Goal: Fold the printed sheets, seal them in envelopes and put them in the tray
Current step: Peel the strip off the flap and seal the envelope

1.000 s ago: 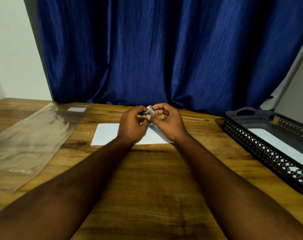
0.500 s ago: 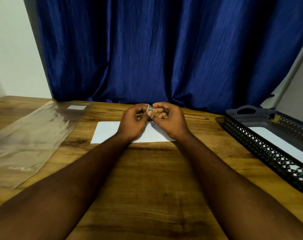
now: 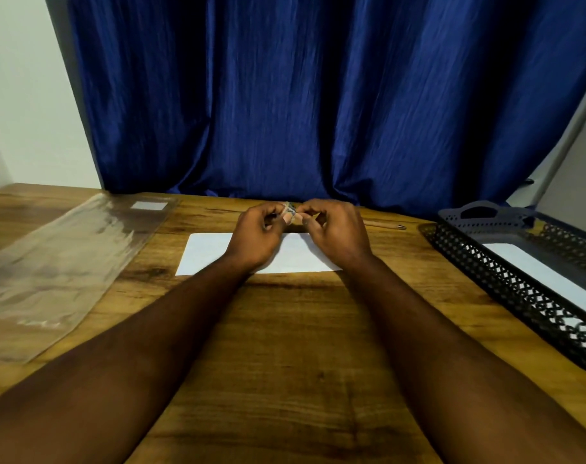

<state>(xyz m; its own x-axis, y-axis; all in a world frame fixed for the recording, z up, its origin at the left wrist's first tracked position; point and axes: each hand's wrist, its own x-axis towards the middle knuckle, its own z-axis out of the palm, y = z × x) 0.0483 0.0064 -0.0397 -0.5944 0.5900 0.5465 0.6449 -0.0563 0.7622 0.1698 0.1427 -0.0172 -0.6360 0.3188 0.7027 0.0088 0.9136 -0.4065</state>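
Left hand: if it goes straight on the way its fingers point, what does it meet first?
The left hand pinches the small roll, so that comes first; just beyond seems to be the right hand, though depth is unclear.

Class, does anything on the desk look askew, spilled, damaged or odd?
Nothing stands out. The white envelope lies flat on the table, a white sheet lies in the black tray; left hand and right hand pinch a small object.

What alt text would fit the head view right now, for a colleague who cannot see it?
The left hand and right hand pinch a small roll, possibly tape, between them over a white paper lying on a wooden table. A black tray stands to the right, and a clear plastic sleeve lies to the left.
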